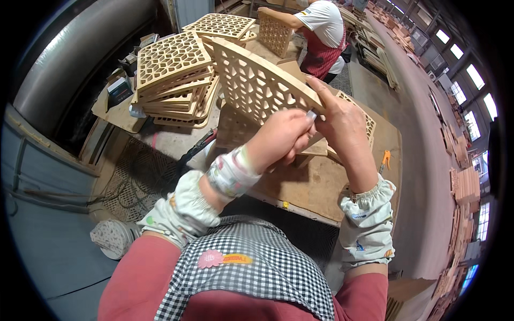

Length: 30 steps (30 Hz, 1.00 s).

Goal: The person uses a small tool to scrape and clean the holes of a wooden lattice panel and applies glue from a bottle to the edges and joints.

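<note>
A pale wooden lattice panel [257, 80] with rows of cut-out holes is held tilted up over the work table. My right hand [342, 120] grips its right end, with the forefinger stretched along the top edge. Close beside it, my left hand [284, 136] is closed in a fist near the panel's lower right corner. A small grey-white tip [311, 115] shows between the two hands; most of what the left fist holds is hidden. Partly behind my right hand lies another lattice panel [369, 125] on the table.
Stacked lattice panels [174, 59] stand at the left, with another pile [219, 25] behind. An orange-handled tool [386, 159] lies near the table's [300, 184] right edge. Across the table a person in a red apron [324, 45] handles a panel. A white bucket [112, 239] stands lower left.
</note>
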Each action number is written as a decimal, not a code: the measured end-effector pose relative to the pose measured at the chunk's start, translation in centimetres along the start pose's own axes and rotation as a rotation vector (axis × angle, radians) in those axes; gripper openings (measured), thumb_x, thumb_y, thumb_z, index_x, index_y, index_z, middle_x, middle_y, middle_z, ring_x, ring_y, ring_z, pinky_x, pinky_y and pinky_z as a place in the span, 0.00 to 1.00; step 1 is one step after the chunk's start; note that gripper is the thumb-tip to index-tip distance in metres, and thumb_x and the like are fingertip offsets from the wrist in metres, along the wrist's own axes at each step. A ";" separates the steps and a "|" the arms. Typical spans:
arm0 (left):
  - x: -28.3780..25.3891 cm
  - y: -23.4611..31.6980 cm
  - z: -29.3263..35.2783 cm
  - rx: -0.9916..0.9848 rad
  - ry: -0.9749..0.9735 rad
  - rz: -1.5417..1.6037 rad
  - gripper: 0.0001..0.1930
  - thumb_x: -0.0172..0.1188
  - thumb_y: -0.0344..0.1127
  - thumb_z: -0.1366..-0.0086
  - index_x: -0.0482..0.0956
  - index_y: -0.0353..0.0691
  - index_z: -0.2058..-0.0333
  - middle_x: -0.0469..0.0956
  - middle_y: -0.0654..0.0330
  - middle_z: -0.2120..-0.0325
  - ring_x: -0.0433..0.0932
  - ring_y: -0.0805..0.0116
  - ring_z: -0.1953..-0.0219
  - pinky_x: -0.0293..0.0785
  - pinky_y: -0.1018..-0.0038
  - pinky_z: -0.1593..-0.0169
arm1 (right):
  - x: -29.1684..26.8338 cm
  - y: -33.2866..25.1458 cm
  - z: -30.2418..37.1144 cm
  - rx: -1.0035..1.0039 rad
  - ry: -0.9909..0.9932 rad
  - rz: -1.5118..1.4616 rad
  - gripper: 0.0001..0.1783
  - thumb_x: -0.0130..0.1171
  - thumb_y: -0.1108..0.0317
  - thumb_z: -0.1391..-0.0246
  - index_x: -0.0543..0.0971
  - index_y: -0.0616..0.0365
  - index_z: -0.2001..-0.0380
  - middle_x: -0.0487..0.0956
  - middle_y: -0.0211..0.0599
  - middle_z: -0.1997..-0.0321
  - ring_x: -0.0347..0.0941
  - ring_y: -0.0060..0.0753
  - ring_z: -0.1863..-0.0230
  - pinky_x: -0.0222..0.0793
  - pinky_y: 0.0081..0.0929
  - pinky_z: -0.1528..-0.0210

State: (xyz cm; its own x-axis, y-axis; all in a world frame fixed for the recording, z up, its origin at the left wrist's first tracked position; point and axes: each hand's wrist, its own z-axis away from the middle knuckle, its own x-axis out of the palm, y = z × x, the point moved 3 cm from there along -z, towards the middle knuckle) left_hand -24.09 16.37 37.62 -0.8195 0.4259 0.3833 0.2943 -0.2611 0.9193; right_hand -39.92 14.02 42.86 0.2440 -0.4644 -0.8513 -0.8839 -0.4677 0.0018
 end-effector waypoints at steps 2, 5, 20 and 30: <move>-1.4 -1.0 2.8 0.003 -0.150 -0.103 0.15 0.50 0.42 0.19 0.77 0.38 0.62 0.67 0.72 0.84 0.60 0.81 0.89 0.57 0.81 0.84 | -0.6 2.1 0.4 0.049 -0.008 -0.120 0.48 0.81 0.69 0.59 0.75 0.36 0.31 0.87 0.44 0.64 0.85 0.51 0.62 0.80 0.44 0.59; -5.6 -4.1 8.5 -0.209 -0.095 -0.086 0.13 0.49 0.40 0.18 0.77 0.38 0.58 0.66 0.71 0.85 0.61 0.82 0.88 0.58 0.83 0.84 | -2.5 5.2 0.8 0.170 -0.143 -0.153 0.50 0.78 0.75 0.60 0.75 0.32 0.30 0.88 0.41 0.56 0.86 0.46 0.56 0.78 0.42 0.53; -21.8 -10.4 10.2 -0.065 0.761 -0.460 0.15 0.55 0.35 0.23 0.80 0.37 0.44 0.76 0.68 0.76 0.69 0.82 0.82 0.65 0.80 0.78 | 0.0 7.7 -0.6 0.169 -0.017 0.161 0.22 0.65 0.45 0.37 0.77 0.54 0.65 0.80 0.43 0.72 0.80 0.53 0.68 0.73 0.44 0.66; -36.4 -10.7 -4.9 -0.059 0.752 -1.264 0.16 0.58 0.41 0.29 0.84 0.43 0.48 0.87 0.45 0.64 0.86 0.42 0.60 0.80 0.49 0.53 | 0.8 6.9 -1.7 0.171 0.027 0.189 0.20 0.70 0.52 0.39 0.76 0.57 0.65 0.77 0.46 0.73 0.75 0.54 0.73 0.69 0.42 0.70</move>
State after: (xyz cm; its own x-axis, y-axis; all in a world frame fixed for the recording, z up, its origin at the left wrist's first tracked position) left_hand 0.17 -0.53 13.40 -0.5738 -0.1435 -0.8063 -0.8008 -0.1082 0.5891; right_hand -45.18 9.15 43.03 0.0768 -0.5522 -0.8302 -0.9687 -0.2383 0.0689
